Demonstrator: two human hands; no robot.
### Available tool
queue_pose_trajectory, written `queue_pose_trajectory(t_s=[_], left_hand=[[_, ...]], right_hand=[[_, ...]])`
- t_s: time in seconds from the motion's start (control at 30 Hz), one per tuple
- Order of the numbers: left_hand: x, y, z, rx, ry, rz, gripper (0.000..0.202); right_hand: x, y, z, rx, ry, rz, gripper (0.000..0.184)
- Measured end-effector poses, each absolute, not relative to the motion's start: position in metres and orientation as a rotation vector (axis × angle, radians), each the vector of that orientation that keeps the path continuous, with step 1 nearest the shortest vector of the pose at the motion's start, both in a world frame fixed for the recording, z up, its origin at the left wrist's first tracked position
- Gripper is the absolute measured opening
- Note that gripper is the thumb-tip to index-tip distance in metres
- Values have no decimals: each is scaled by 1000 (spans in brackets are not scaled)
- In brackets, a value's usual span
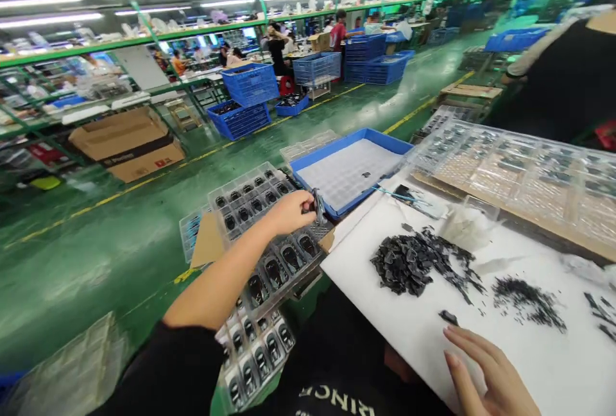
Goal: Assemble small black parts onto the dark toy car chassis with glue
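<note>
My left hand (291, 212) is closed on a dark plastic part (317, 205), held over the clear compartment tray (260, 242) at my left. Black oval parts (274, 269) sit in that tray's compartments. My right hand (491, 371) lies low over the white tabletop (385, 313), fingers stretched out and nothing between them. Just beyond its fingertips is one small black piece (448, 317), apart from the hand. A heap of black plastic pieces (409, 262) lies farther up the white top, with a scatter of tiny black bits (527, 300) to its right.
A blue tray (308, 169) with a white insert stands beyond the table corner. Stacked clear trays (529, 172) line the right side. More trays of parts (260, 358) lie below on the left. A person in black (568, 76) is at the far right. Blue crates (250, 85) stand across the floor.
</note>
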State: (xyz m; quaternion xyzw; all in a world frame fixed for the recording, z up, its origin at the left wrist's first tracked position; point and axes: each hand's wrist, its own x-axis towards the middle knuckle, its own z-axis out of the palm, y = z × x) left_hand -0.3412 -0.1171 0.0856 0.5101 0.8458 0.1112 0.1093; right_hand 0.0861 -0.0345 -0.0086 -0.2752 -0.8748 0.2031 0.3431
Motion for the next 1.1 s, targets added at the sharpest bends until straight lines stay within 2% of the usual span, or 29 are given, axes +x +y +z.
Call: queue_pose_trajectory(t_s=[0.1, 0.2, 0.27, 0.33, 0.43, 0.5, 0.57, 0.77, 1.1], left_hand=[[-265, -107, 92, 1799, 2150, 457, 14], [-167, -82, 86, 2073, 1541, 860, 14], [-103, -63, 79, 2196, 1315, 868, 13], [-49, -47, 69, 2331, 1207, 785, 13], [1, -32, 55, 2419, 1064, 691, 25], [14, -27, 46, 2387, 996, 629, 40], [16, -25, 40, 2329, 1069, 599, 46], [15, -28, 17, 2111, 1672, 731, 23], [29, -45, -4, 2054, 1705, 894, 12]], right_hand=[[104, -31, -16, -818, -2061, 928, 30], [116, -32, -7, -820, -1680, 1517, 48], [124, -32, 6, -793, -1383, 1850, 54], [139, -33, 20, -799, -1050, 2062, 49], [174, -33, 33, -880, -689, 2115, 35], [201, -31, 33, -935, -546, 2101, 33], [227, -25, 27, -953, -477, 2070, 35], [267, 9, 4, -754, -549, 2057, 40], [257, 35, 14, -750, -525, 2039, 53]])
